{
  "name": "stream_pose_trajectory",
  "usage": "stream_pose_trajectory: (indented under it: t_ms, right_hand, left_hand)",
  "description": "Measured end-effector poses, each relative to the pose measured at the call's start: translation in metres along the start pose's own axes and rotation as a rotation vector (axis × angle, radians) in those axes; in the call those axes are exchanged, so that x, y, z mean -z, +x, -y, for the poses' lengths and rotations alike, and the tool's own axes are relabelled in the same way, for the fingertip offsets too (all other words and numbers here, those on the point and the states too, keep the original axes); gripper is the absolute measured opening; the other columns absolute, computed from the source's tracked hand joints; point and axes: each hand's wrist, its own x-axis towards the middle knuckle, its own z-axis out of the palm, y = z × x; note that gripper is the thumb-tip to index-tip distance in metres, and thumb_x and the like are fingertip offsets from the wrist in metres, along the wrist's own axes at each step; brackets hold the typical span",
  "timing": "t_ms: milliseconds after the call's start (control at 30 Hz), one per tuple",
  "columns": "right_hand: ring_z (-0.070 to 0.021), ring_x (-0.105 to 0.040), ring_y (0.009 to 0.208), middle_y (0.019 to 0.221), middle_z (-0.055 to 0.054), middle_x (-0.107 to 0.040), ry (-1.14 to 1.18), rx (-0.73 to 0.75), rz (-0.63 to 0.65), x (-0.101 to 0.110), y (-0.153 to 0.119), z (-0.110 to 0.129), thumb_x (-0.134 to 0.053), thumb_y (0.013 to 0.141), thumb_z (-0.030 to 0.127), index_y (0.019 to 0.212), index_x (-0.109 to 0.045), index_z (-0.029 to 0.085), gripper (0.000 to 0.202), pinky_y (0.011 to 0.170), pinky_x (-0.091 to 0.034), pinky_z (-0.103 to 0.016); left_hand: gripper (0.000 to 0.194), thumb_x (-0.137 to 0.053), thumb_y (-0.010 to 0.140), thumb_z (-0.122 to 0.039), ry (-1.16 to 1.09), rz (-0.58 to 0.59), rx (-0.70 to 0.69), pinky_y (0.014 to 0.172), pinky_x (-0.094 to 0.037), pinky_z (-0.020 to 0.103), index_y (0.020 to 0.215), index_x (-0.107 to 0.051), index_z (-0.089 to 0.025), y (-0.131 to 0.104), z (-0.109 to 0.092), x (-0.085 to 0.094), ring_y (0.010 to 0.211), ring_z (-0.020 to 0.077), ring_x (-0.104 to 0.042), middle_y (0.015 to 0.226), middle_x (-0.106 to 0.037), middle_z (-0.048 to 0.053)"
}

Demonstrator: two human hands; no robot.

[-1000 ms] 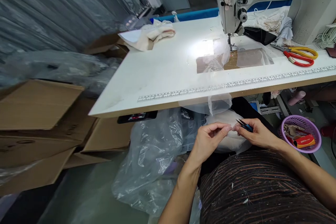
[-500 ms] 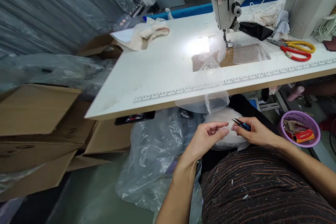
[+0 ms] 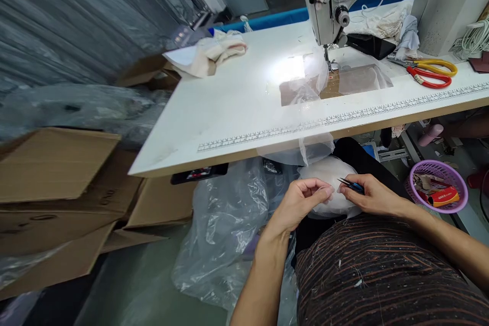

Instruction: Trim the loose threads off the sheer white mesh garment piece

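Sheer white fabric [image 3: 330, 170] lies bunched on my lap, below the table's front edge. My left hand [image 3: 305, 198] is closed in a pinch at the fabric, thumb against fingertips; the bit between them is too fine to make out clearly. Facing it, my right hand [image 3: 372, 193] is wrapped round small blue thread snips [image 3: 355, 186], whose dark points stick out toward the left. Its thumb and fingertip also come close to the fabric. Another length of sheer fabric [image 3: 315, 148] hangs over the table edge from beneath the needle of the sewing machine [image 3: 324, 56].
On the white table [image 3: 229, 107] lie a cream cloth [image 3: 217, 53] and red-and-yellow-handled scissors [image 3: 430, 71]. A purple basket [image 3: 414, 191] with scraps stands at the right. Cardboard boxes [image 3: 57, 163] and clear plastic bags [image 3: 225, 219] occupy the left and the floor.
My left fingers have drawn closer together into a pinch. The snips have tipped slightly downward in my right hand. The view has shifted a little.
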Motion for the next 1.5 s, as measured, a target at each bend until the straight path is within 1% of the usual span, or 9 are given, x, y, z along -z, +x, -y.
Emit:
stream_pose_trajectory:
  t_ms: [100,200,267,500,833,1133,1367,1433,1500]
  right_hand:
    - [-0.0118,-0.040,0.057,0.063,0.002,-0.045,-0.061,0.031,0.020,0.002,-0.004,0.004,-0.038,0.096,0.046,0.078,-0.056,0.018,0.038,0.052,-0.032,-0.025]
    - [-0.0151,-0.047,0.063,0.069,-0.002,-0.053,-0.124,0.102,-0.017,0.002,-0.006,0.006,-0.021,0.101,0.045,0.080,-0.057,0.020,0.049,0.061,-0.037,-0.029]
    - [-0.0164,-0.049,0.064,0.070,-0.003,-0.055,-0.177,0.149,-0.035,0.002,-0.006,0.006,-0.018,0.102,0.045,0.081,-0.057,0.021,0.050,0.064,-0.039,-0.031]
    - [-0.0139,-0.044,0.059,0.071,-0.002,-0.054,-0.410,0.253,-0.081,-0.001,-0.005,0.002,-0.026,0.103,0.035,0.080,-0.055,0.019,0.040,0.060,-0.035,-0.028]
    - [-0.0139,-0.052,0.063,0.076,-0.005,-0.061,-0.608,0.299,-0.143,-0.001,-0.006,0.005,-0.034,0.103,0.029,0.088,-0.061,0.016,0.033,0.061,-0.036,-0.026]
    - [-0.0143,-0.054,0.062,0.077,-0.006,-0.065,-0.635,0.253,-0.155,-0.005,-0.005,0.005,-0.035,0.103,0.033,0.090,-0.064,0.015,0.037,0.059,-0.035,-0.026]
    - [-0.0136,-0.048,0.055,0.064,-0.003,-0.059,-0.621,0.135,-0.193,-0.008,-0.006,0.004,-0.041,0.101,0.035,0.079,-0.064,0.016,0.037,0.055,-0.027,-0.028]
    - [-0.0142,-0.048,0.057,0.067,-0.003,-0.060,-0.564,0.103,-0.240,-0.006,-0.005,0.004,-0.041,0.100,0.037,0.081,-0.064,0.016,0.036,0.057,-0.029,-0.028]
    - [-0.0146,-0.050,0.062,0.074,-0.004,-0.061,-0.432,0.093,-0.271,-0.002,-0.004,0.006,-0.038,0.099,0.038,0.088,-0.064,0.016,0.036,0.060,-0.034,-0.027]
  left_hand:
    - [0.026,-0.078,0.067,-0.042,0.030,0.005,-0.022,0.060,-0.046,0.024,0.066,-0.072,-0.016,-0.003,-0.002,-0.002,0.058,0.0128,-0.056,0.061,-0.066,0.002]
    - [0.025,-0.077,0.066,-0.040,0.048,0.008,-0.021,0.058,-0.043,0.023,0.066,-0.071,-0.016,-0.005,-0.005,-0.003,0.058,0.0117,-0.053,0.062,-0.064,0.001]
    - [0.026,-0.077,0.066,-0.040,0.057,0.006,-0.010,0.057,-0.042,0.023,0.065,-0.070,-0.016,-0.006,-0.006,-0.004,0.057,0.0107,-0.050,0.062,-0.062,0.000]
    - [0.025,-0.075,0.068,-0.040,0.101,-0.004,-0.024,0.058,-0.042,0.024,0.067,-0.069,-0.016,-0.008,-0.011,-0.005,0.058,0.0112,-0.049,0.062,-0.062,0.000]
    - [0.025,-0.071,0.071,-0.040,0.173,-0.042,-0.048,0.061,-0.044,0.025,0.069,-0.069,-0.015,-0.010,-0.015,-0.007,0.060,0.0120,-0.051,0.063,-0.061,-0.001]
    - [0.024,-0.071,0.072,-0.039,0.134,-0.027,-0.069,0.062,-0.044,0.025,0.070,-0.070,-0.016,-0.008,-0.009,-0.009,0.060,0.0124,-0.053,0.063,-0.063,-0.001]
    - [0.028,-0.072,0.072,-0.043,0.100,-0.025,-0.064,0.061,-0.044,0.025,0.069,-0.068,-0.016,-0.008,-0.002,-0.010,0.059,0.0119,-0.052,0.062,-0.061,-0.001]
    - [0.029,-0.072,0.073,-0.044,0.099,-0.040,-0.068,0.062,-0.044,0.025,0.070,-0.069,-0.016,-0.008,0.000,-0.010,0.059,0.0120,-0.053,0.062,-0.062,-0.001]
    - [0.029,-0.072,0.074,-0.044,0.098,-0.045,-0.069,0.062,-0.044,0.025,0.070,-0.069,-0.016,-0.008,0.001,-0.010,0.060,0.0120,-0.053,0.062,-0.062,-0.001]
